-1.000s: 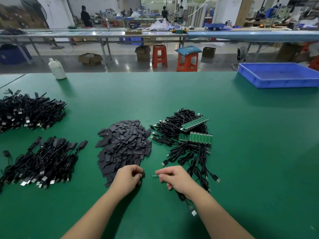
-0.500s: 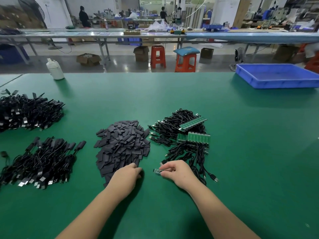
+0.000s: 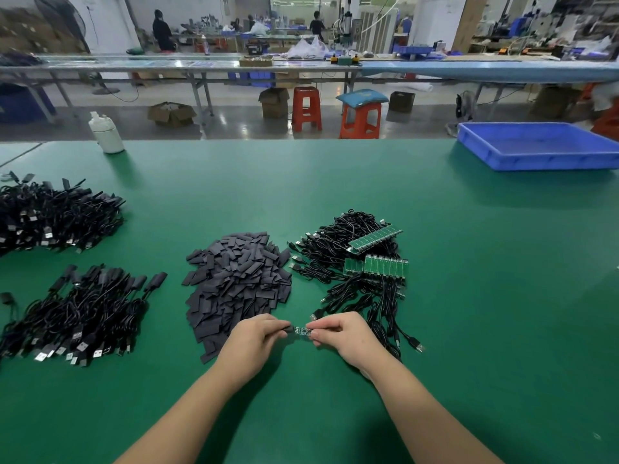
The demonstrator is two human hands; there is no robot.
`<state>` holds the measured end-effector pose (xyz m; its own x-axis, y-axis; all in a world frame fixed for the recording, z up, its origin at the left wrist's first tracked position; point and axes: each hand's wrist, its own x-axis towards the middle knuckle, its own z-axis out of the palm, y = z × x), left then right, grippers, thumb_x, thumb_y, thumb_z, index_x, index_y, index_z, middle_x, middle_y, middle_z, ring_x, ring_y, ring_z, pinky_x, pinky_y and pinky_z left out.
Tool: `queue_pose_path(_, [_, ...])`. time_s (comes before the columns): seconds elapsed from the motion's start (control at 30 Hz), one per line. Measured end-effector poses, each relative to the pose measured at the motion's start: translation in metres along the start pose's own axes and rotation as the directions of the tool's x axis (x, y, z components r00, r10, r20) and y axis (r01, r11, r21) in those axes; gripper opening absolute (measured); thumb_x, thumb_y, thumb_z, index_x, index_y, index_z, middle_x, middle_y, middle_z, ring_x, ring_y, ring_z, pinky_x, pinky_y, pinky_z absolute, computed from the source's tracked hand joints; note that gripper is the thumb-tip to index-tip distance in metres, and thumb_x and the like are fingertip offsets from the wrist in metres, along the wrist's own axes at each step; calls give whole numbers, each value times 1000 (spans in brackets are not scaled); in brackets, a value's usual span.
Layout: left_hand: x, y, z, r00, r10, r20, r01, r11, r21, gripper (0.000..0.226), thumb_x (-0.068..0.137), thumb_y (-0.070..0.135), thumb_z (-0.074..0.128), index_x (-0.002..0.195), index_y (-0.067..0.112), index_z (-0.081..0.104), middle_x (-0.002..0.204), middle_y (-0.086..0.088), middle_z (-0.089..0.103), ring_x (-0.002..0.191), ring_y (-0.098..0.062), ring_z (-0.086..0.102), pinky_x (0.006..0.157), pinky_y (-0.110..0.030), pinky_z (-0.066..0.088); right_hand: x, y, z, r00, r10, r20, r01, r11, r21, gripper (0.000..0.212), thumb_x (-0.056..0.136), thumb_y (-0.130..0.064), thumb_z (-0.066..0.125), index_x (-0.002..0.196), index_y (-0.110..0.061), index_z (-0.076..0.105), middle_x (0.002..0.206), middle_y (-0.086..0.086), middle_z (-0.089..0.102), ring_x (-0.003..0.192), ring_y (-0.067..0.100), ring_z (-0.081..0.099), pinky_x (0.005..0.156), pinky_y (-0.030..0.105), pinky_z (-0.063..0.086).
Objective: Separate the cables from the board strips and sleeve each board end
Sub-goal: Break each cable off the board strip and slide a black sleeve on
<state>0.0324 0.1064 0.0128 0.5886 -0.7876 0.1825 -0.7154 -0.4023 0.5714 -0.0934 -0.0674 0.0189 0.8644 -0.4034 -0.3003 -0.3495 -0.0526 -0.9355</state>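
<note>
**Sleeve brought up to the board end**

Half a second earlier the left hand (image 3: pixel 255 337) was down at the heap of flat dark-grey sleeve pieces (image 3: pixel 238 279) and the right hand (image 3: pixel 338 333) held the small green circuit board (image 3: pixel 302 330) apart from it. Now the two hands met just above the green worktop (image 3: pixel 469 296), the left pinching a dark sleeve (image 3: pixel 286 328) at the board's free end, the right pinching the board's other end with its black cable trailing beneath. By this reading the sleeving step was starting; whether the sleeve was already over the edge could not be told. The unsorted black cables with green board strips (image 3: pixel 368 262) lay just behind, the sleeved bundle (image 3: pixel 83 306) well left; open worktop lay to the right and near side.
</note>
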Motion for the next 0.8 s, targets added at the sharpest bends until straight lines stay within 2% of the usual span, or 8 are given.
queue_pose_path(0.13, [-1, 3, -3, 1000, -3, 24, 5, 999, -54, 24, 92, 14, 67, 114, 19, 74, 100, 14, 68, 88, 0, 61, 80, -2, 39, 0, 0, -1, 1000, 1, -11, -1, 1000, -4, 21, 86, -7, 75, 91, -27, 78, 80, 0, 77, 77, 12, 73, 85, 28, 59])
queue_pose_path(0.3, [0, 6, -2, 1000, 4, 17, -4, 1000, -19, 27, 93, 17, 66, 120, 15, 71, 105, 8, 68, 91, -4, 60, 81, 1, 34, -1, 0, 0, 1000, 7, -2, -7, 1000, 4, 22, 86, -7, 75, 91, -28, 78, 82, 0, 77, 79, 13, 74, 86, 29, 59])
queue_pose_path(0.53, [2, 9, -8, 989, 101, 109, -103, 994, 18, 25, 96, 15, 61, 119, 14, 71, 110, 3, 67, 98, -14, 63, 90, -23, 46, -2, 2, 1, 1000, 1, 6, -1, 1000, 14, 21, 87, -6, 73, 91, -26, 79, 81, 4, 77, 79, 14, 73, 83, 25, 58])
queue_pose_path(0.7, [4, 13, -9, 987, 118, 111, -121, 992, 22, 27, 96, 18, 62, 121, 15, 70, 111, 2, 69, 99, -14, 63, 91, -23, 46, -2, 2, 2, 1000, 4, 14, -5, 997, 72, 20, 86, -4, 74, 91, -23, 78, 83, 4, 77, 77, 14, 73, 75, 21, 57])
queue_pose_path(0.8, [5, 19, -5, 987, 112, 118, -115, 993, 18, 27, 95, 23, 63, 120, 17, 70, 108, 2, 69, 98, -13, 63, 89, -22, 46, -1, 4, 4, 999, -14, 37, 11, 997, 76, 20, 87, -2, 73, 98, -19, 75, 87, 6, 77, 81, 17, 73, 80, 28, 59])
